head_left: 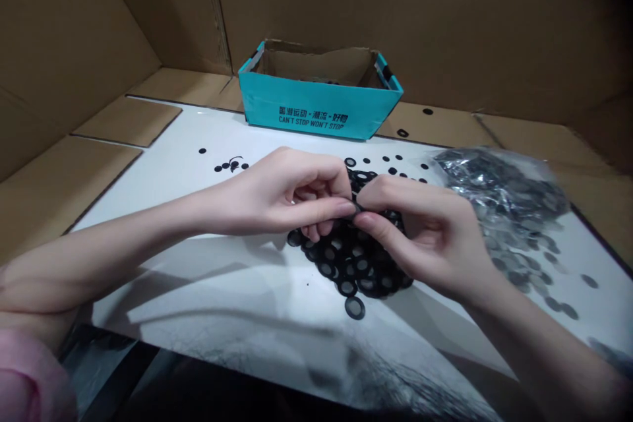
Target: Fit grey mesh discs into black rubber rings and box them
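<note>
Over a heap of black rings with grey centres point(346, 257), my left hand point(301, 194) and my right hand point(425, 221) meet fingertip to fingertip. Thumb and forefinger of each are pinched on one small black disc point(357, 210), seen nearly edge-on and mostly covered by the fingers. The remaining fingers of my left hand curl inward above the heap. A single ring with a grey centre point(355, 307) lies just in front of the pile on the white board.
Behind the hands stands a teal open box point(321, 105). A clear plastic bag of dark discs point(504, 184) lies at right, with loose grey discs point(524, 270) spilling before it. Small black discs point(225, 165) dot the board at left. Cardboard walls point(420, 20) surround the board.
</note>
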`<action>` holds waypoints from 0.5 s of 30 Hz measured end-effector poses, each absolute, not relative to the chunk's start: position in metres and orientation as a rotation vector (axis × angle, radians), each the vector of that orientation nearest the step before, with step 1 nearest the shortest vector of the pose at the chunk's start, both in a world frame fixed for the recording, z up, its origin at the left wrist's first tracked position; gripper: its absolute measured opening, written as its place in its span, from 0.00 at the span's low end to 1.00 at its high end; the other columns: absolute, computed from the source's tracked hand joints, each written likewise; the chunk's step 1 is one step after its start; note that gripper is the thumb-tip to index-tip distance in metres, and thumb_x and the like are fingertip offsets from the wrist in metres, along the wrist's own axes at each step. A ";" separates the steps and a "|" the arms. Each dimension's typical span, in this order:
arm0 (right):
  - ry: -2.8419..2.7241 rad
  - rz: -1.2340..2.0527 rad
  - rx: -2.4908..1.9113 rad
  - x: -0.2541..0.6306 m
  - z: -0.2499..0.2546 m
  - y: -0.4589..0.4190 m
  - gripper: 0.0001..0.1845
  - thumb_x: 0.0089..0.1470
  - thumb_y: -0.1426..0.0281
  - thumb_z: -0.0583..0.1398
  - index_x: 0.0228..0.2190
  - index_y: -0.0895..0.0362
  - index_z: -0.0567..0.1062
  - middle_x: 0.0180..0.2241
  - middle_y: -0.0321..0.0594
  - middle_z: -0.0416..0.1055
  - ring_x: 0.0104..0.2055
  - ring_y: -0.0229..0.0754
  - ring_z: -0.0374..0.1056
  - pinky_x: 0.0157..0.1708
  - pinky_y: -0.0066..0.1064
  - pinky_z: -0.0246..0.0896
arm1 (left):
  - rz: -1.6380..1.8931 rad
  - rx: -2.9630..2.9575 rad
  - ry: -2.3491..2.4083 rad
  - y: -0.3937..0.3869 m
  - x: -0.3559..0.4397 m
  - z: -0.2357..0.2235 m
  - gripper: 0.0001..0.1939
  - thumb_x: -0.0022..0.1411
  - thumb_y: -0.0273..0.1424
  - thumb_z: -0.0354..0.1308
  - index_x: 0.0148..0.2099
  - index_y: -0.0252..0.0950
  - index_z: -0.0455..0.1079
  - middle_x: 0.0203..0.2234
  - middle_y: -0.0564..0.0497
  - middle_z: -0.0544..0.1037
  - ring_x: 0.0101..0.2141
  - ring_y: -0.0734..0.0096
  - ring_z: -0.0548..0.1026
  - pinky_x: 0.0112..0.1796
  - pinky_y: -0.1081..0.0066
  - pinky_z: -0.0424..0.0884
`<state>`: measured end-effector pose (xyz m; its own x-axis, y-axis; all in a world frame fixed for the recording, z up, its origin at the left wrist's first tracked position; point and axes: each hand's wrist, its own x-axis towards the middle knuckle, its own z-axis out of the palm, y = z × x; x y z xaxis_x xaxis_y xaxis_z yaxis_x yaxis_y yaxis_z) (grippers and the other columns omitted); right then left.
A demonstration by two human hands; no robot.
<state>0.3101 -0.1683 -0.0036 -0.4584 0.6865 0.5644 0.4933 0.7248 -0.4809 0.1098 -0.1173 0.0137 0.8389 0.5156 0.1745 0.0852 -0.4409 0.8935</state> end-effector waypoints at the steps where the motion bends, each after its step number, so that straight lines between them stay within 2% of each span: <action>1: -2.146 0.356 -0.898 0.310 -0.003 -0.168 0.09 0.55 0.77 0.59 0.24 0.56 0.70 0.21 0.35 0.70 0.23 0.35 0.65 0.24 0.27 0.62 | 0.501 1.997 0.441 -0.116 0.109 0.015 0.05 0.64 0.28 0.55 0.34 0.32 0.66 0.21 0.54 0.76 0.23 0.78 0.77 0.23 0.82 0.73; 15: -2.158 0.371 -0.899 0.310 0.001 -0.172 0.09 0.55 0.74 0.59 0.24 0.55 0.70 0.21 0.36 0.71 0.24 0.36 0.67 0.26 0.30 0.62 | 0.455 1.906 0.441 -0.114 0.106 0.016 0.08 0.64 0.31 0.57 0.32 0.33 0.67 0.19 0.54 0.75 0.20 0.79 0.74 0.21 0.83 0.70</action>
<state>0.3104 -0.1718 0.0007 -0.4672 0.7032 0.5359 0.4836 0.7107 -0.5109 0.1065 -0.1141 0.0160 0.8583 0.5017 0.1075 0.0914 -0.3556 0.9302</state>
